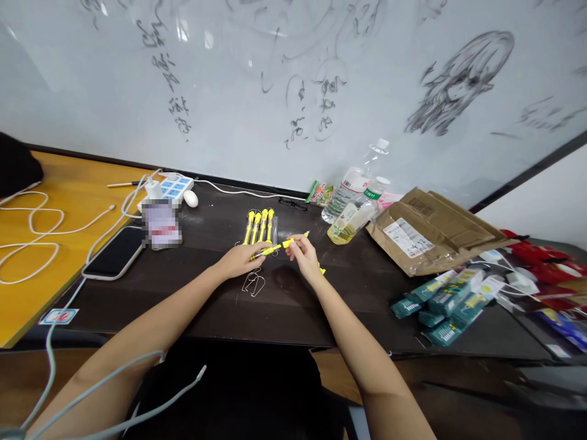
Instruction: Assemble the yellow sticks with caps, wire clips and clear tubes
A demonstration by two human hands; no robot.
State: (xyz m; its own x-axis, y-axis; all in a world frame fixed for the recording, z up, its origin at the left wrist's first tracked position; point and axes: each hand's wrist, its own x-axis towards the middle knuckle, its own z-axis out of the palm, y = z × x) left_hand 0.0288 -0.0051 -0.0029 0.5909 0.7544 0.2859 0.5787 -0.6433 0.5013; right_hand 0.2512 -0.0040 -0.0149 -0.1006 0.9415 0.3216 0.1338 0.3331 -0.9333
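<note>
A slim yellow pen with dark bands lies across the space between my hands. My left hand is closed around its left end. The fingertips of my right hand pinch it near its other end, where a pale tip pokes out past them. Just behind my left hand several yellow pens lie side by side, with a clear strip at their right. Below the left hand is a tangle of thin pale loops. A small yellow piece shows beside my right wrist, partly hidden by it.
Two plastic bottles, one clear and one holding yellow liquid, stand right of a snack packet. Further right are a cardboard parcel and dark green boxes. Phones, including a black one, cables and a power strip occupy the left.
</note>
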